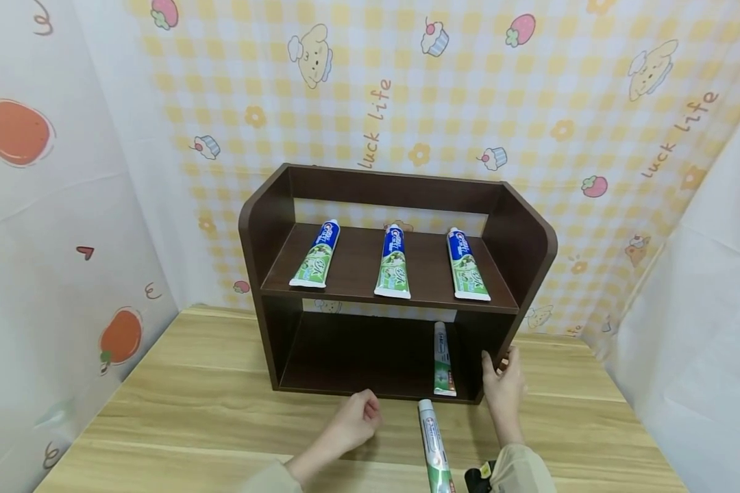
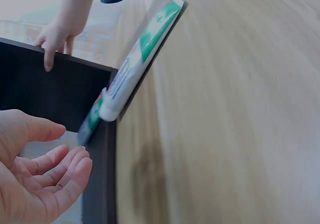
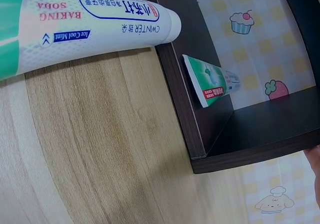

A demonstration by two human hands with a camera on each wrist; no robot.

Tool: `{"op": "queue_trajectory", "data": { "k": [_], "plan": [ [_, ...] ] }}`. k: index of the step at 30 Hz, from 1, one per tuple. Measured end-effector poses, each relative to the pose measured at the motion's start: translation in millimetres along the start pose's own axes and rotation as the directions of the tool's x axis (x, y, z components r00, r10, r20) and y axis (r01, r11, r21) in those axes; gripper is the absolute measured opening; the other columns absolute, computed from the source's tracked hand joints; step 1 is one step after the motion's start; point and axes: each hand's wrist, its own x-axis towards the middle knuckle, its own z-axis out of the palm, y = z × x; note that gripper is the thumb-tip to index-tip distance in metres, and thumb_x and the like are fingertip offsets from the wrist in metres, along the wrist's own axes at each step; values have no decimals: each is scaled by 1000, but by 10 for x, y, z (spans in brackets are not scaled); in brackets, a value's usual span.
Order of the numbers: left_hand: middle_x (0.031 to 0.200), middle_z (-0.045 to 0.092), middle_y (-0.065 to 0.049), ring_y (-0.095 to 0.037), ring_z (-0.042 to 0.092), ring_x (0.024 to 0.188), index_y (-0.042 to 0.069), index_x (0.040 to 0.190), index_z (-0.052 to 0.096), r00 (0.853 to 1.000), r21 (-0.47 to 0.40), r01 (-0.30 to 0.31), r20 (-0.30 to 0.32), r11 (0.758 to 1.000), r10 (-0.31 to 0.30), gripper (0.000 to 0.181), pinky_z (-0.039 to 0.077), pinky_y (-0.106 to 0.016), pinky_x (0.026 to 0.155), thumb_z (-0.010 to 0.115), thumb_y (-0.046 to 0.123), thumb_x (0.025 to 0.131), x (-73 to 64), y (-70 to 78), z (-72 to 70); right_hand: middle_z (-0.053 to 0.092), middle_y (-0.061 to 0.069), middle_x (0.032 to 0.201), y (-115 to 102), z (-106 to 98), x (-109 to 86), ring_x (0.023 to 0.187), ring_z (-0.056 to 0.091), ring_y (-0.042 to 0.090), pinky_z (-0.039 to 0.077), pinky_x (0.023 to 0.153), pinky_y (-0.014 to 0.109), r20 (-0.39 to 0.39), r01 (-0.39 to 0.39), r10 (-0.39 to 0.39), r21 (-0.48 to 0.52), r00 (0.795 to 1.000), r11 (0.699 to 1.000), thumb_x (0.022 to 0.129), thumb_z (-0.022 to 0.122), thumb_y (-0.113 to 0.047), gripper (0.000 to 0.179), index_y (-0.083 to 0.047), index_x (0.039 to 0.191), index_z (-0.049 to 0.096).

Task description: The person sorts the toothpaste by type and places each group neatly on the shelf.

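Note:
A dark brown two-tier shelf [image 1: 358,352] stands on the wooden table. My right hand [image 1: 504,394] grips its right side panel, thumb on the inner face and fingers outside. Just in front of the shelf my left hand [image 1: 354,423] hovers with loosely curled fingers and nothing in them, as the left wrist view confirms. A white and green toothpaste tube [image 1: 434,441] lies on the table between both hands, its cap toward the shelf. Another green-ended toothpaste tube [image 1: 444,363] rests on the lower tier near the right panel, cap to the back.
On the upper tier lie three blue and green toothpaste tubes, at left [image 1: 316,257], centre [image 1: 393,263] and right [image 1: 466,267], caps to the back. Behind the shelf hangs a yellow-checked cloth [image 1: 370,89]. White sheets flank the table [image 1: 179,383].

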Motion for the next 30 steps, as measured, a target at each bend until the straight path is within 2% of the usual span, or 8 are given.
{"op": "queue_trajectory", "data": {
  "k": [3,6,13,17,22,25,27,30],
  "plan": [
    [78,56,-3,-9,50,70,1,85,57,998,-38,59,39,998,-57,9,42,-19,59,61,4,78,9,-11,121,62,21,93,0,13,-4,87,63,40,47,73,49,1,-5,5,-1,1000,1000,85,61,-12,20,-1,97,49],
    [76,55,-4,-10,49,69,-1,85,56,994,-67,90,61,994,-85,10,43,-20,59,59,1,76,23,-6,240,62,21,93,1,20,-10,87,63,41,48,73,49,7,-5,5,1,1000,1000,85,61,-13,20,-1,97,49],
    [79,56,-7,-19,54,72,-3,90,54,987,-97,155,54,983,-150,18,48,-26,62,62,2,74,84,13,529,63,23,92,-1,8,-7,87,63,41,48,71,46,-1,-3,3,9,1000,1000,86,61,-12,21,0,98,48],
    [78,57,-8,-19,54,70,-5,93,52,988,-107,156,37,982,-152,25,48,-26,59,66,7,76,115,10,684,63,24,92,-6,6,-8,87,63,41,48,71,49,6,-8,8,-3,1000,1000,86,60,-13,22,-1,98,48],
    [72,50,-7,-13,43,57,-11,99,50,984,-133,177,32,975,-174,37,37,-23,46,69,11,76,150,44,845,62,23,90,-4,10,-13,85,63,41,48,69,45,7,-11,11,-6,1000,1000,86,61,-12,21,-1,97,47],
    [82,52,-18,-18,47,62,-19,102,48,983,-102,181,14,978,-181,51,46,-31,52,72,15,73,172,93,924,62,21,89,1,10,-8,83,63,39,48,65,36,-2,-3,3,-2,1000,1000,85,61,-11,20,-1,96,48],
    [94,51,-25,-22,50,72,-21,97,51,987,-63,162,-5,985,-163,51,51,-35,62,74,17,71,181,129,962,61,21,90,-1,9,-4,83,63,39,48,64,32,-7,5,-5,0,1000,1000,85,61,-10,20,0,96,48],
    [93,50,-23,-22,48,74,-17,86,55,988,-47,157,-4,987,-157,45,50,-33,63,77,18,69,202,169,995,62,20,91,-2,13,-2,82,63,38,48,63,31,-14,11,-11,-2,1000,1000,84,62,-10,20,0,96,49]
  ]
}}
